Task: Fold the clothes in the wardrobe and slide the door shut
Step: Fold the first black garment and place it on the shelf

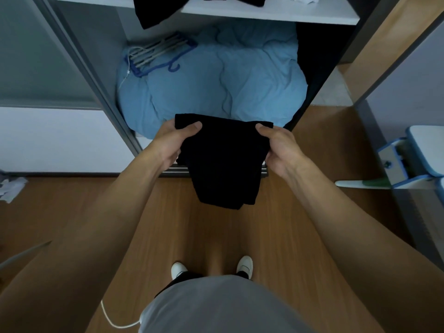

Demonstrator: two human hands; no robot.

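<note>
Black soft-fabric garment (222, 162), already folded down to a narrow hanging bundle, is held up in the head view just in front of the open wardrobe, over the wooden floor (72, 212). Left hand (171, 143) and right hand (280, 147) are each clamped on a top corner, thumbs on the front. For a tidy fold, probably the top edge should be kept level and taut before it's doubled over. Fabric looks dark, limp and creaseless; the seams can't be made out. More black clothing (153, 13) is draped off the white shelf (264, 15).
</note>
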